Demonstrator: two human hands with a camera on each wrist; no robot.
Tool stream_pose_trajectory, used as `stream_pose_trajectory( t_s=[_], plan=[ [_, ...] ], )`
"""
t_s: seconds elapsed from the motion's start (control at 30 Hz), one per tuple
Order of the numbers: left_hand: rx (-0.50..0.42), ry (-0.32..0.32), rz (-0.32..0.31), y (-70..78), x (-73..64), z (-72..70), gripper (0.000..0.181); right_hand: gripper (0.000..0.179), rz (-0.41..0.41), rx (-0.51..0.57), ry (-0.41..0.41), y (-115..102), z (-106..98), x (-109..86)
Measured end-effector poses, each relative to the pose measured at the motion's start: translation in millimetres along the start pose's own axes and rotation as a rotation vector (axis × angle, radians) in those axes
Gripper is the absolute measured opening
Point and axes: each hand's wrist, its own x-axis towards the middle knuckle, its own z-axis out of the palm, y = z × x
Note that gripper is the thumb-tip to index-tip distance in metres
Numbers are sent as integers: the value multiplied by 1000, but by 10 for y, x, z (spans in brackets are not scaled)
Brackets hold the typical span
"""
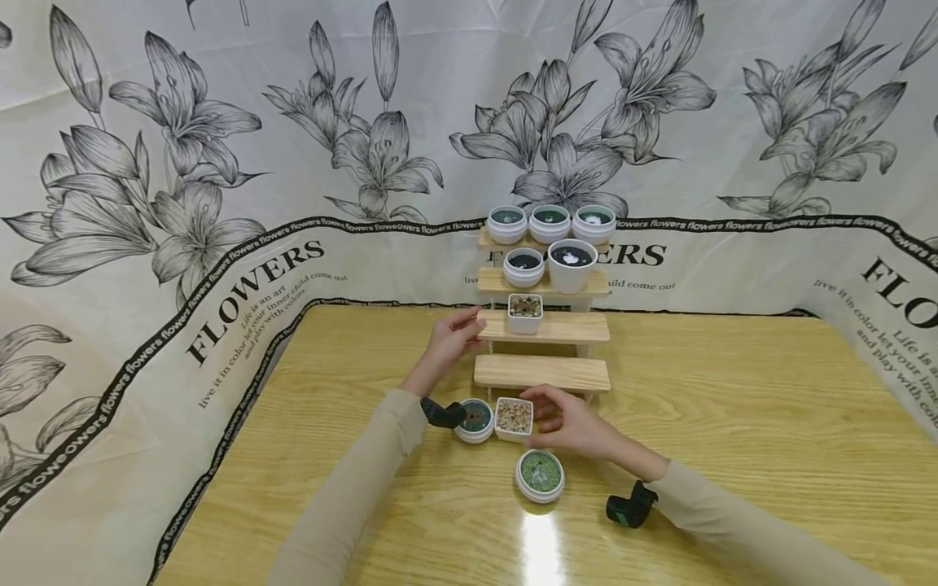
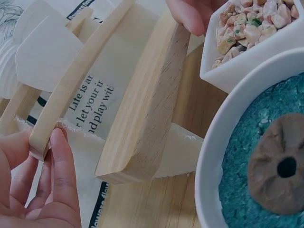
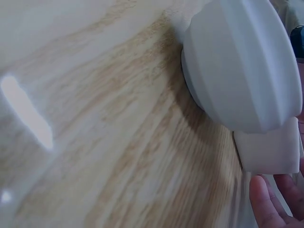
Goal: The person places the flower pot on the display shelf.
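My left hand pinches the left end of a stepped wooden stand's second-lowest board, thumb and fingers on either side of it. A square white pot of pebbles sits on that board. On the table before the stand is another square white pot, filled with pale pebbles. My right hand is at its right side, fingers loosely bent; a small gap shows between pot and thumb in the right wrist view. Left of it stands a round pot with teal grains and a brown ring-shaped piece.
A round pot of green grains stands nearer the table's front. Higher on the stand are round white pots and a taller white cup. The lowest board lies between my hands. A flower-printed cloth hangs behind.
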Motion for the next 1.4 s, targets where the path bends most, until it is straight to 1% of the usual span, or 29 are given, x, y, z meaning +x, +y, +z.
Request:
stream_pose_trajectory(
  t_s=[0.3,0.5,0.77,0.93,1.1,1.27,1.4],
  plan=[
    [-24,13,-10,-3,12,27,43,64,-3,-2,-6,-2,25,35],
    [-25,-4,-5,-15,17,20,46,62,8,-1,-6,-13,10,21],
    [-25,-6,-3,-16,27,21,48,60,13,-18,-31,-15,-94,-67],
    [-10,-5,-7,-21,32,18,48,62,0,-22,-55,6,-177,-112],
    [-8,1,-16,-13,29,20,48,61,11,-24,-65,17,-227,-137],
    [-26,11,-17,-7,28,25,47,64,7,-48,-49,35,-198,-151],
    [-16,9,-21,-11,30,24,48,65,2,-41,-36,61,-162,-157]
  ],
)
